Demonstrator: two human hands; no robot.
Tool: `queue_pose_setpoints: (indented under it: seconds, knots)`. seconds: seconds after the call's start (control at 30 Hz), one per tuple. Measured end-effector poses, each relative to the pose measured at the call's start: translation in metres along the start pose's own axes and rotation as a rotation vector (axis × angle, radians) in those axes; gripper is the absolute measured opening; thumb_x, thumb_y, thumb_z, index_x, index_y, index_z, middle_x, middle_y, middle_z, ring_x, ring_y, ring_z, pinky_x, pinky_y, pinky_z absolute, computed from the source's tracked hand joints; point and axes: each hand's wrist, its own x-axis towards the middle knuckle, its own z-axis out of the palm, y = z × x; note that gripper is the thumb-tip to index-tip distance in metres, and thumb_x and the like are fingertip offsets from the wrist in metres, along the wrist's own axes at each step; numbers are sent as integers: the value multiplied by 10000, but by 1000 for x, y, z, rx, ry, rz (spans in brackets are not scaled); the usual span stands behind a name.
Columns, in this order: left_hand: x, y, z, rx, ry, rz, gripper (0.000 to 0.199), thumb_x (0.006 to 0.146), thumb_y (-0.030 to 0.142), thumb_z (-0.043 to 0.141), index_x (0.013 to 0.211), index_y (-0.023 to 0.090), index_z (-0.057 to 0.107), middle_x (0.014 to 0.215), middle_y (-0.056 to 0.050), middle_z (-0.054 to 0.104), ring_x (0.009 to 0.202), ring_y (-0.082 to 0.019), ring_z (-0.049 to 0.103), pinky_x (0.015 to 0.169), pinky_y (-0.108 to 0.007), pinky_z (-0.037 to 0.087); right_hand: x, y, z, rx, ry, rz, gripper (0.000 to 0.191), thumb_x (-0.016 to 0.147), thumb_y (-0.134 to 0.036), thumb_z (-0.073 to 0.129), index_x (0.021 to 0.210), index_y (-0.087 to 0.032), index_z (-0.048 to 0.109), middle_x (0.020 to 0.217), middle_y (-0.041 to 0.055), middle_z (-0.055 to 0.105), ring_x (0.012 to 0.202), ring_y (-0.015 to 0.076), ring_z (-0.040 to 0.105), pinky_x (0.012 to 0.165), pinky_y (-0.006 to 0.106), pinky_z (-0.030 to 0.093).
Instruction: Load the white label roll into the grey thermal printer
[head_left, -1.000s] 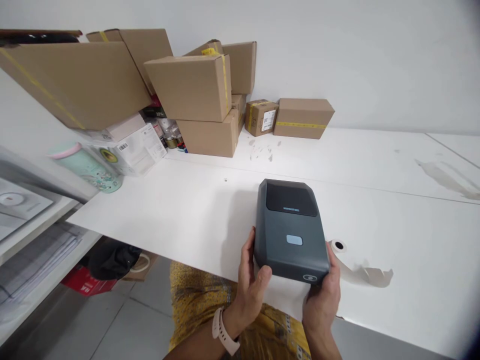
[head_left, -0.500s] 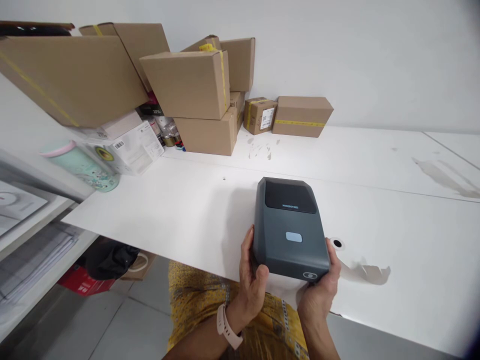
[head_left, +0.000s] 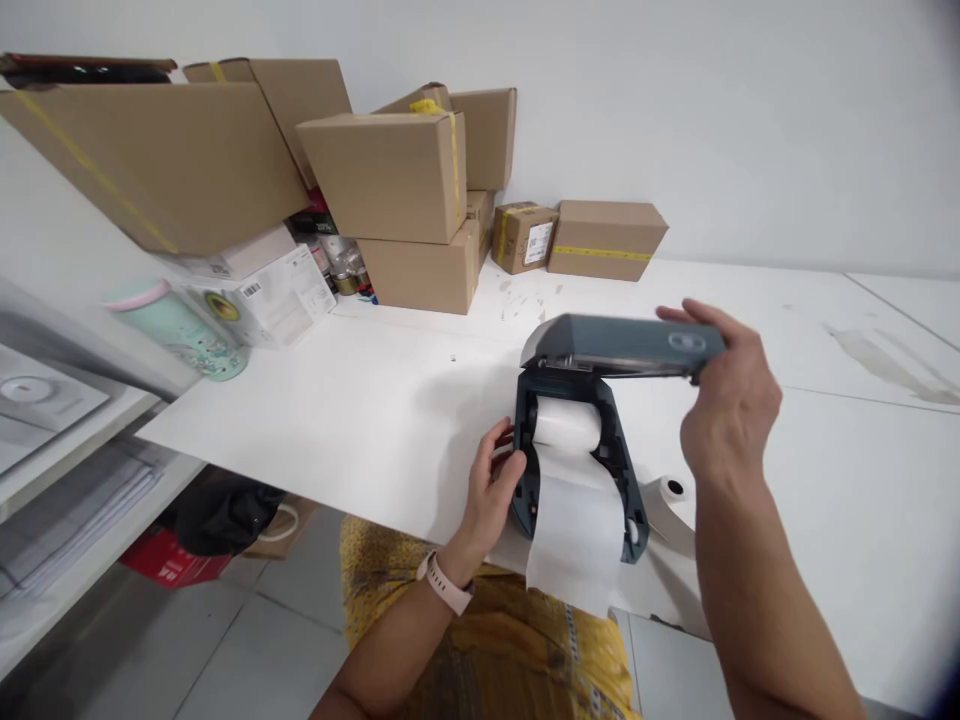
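A dark grey-blue label printer (head_left: 619,465) stands on the table with its lid (head_left: 622,342) raised. Inside its base lies a white paper roll (head_left: 568,424), and a loose strip of paper (head_left: 576,530) runs from it over the front edge. My left hand (head_left: 491,487) grips the left wall of the base, thumb at the rim. Up at the lid's front right corner, my right hand (head_left: 731,395) is closed on the lid. A second paper roll (head_left: 675,500) sits on the table right of the printer, partly behind my right forearm.
Cardboard boxes (head_left: 382,180) are stacked at the back left, with smaller cartons (head_left: 604,240) by the wall. A mint tumbler (head_left: 176,330) and a white box (head_left: 270,300) stand at the left. Low shelves (head_left: 75,440) border the white table (head_left: 360,410) there.
The printer's lid has swung up, showing the roll and paper strip inside. My right hand has risen with the lid from the front right corner. My left hand stays on the left side.
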Motion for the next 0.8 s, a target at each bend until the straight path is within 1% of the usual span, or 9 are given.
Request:
queue_pose_setpoints:
  seconds: [0.07,0.2,0.4,0.5,0.57,0.6,0.67,0.73,0.8]
  knots:
    - [7,0,-1,-29,-38,-36,563,946,483,684,1441,246,564,1491,-112,590,1345,-295,578,1102,-395,488,34,2,11,17,-2,47,701,1052,-641,223,1354,-183,660,1289,126,713,1226,261,633,1052,457,467]
    - [10,-3,-3,-58,-45,-58,586,924,490,704,1433,234,569,1451,-119,623,1285,-294,626,1063,-394,510,84,16,32,41,-33,94,762,1034,-659,182,1302,-166,698,1287,96,716,1219,262,640,1033,429,448]
    - [9,-3,-4,-68,-48,-45,594,916,486,713,1423,212,571,1428,-129,643,1285,-295,628,1077,-406,502,119,32,51,22,-82,121,727,1026,-635,232,1277,-133,695,1268,108,709,1264,318,625,1020,476,444]
    - [8,-2,-3,-65,-46,-43,577,914,485,711,1408,214,584,1424,-127,646,1289,-298,623,1080,-411,498,106,25,42,-4,-77,102,730,1032,-624,294,1485,-100,525,1404,178,634,1310,340,594,1054,527,442]
    - [9,-2,-3,-71,-38,-46,585,896,486,723,1391,204,592,1406,-132,654,1279,-300,625,1071,-407,499,83,18,31,-22,7,-14,692,1039,-573,382,1575,-135,382,1518,198,538,1343,310,572,1102,511,447]
    - [10,-1,-2,-72,-33,-51,586,887,485,728,1381,199,597,1391,-134,661,1268,-299,629,1059,-401,503,68,15,26,-43,68,-93,634,1043,-531,411,1557,-159,400,1516,193,537,1331,291,578,1114,497,459]
    - [15,2,-1,-50,-27,-74,563,881,477,718,1355,191,611,1335,-133,682,1216,-287,647,1009,-379,521,38,13,19,-102,97,-215,436,1045,-466,438,1347,-199,604,1307,158,678,1194,271,654,1058,488,519]
    - [23,6,-2,69,-19,-94,522,875,452,706,1317,183,632,1250,-122,699,1121,-264,666,933,-350,532,13,18,19,-163,-149,-249,345,1026,-451,476,1126,-213,705,1094,109,754,1054,272,708,954,481,569]
    - [29,13,-4,273,-27,-103,491,873,439,689,1292,186,648,1085,-87,717,968,-236,669,840,-332,520,-1,28,24,-226,-546,-240,364,1000,-460,505,1155,-206,714,1132,99,770,1058,290,724,912,475,582]
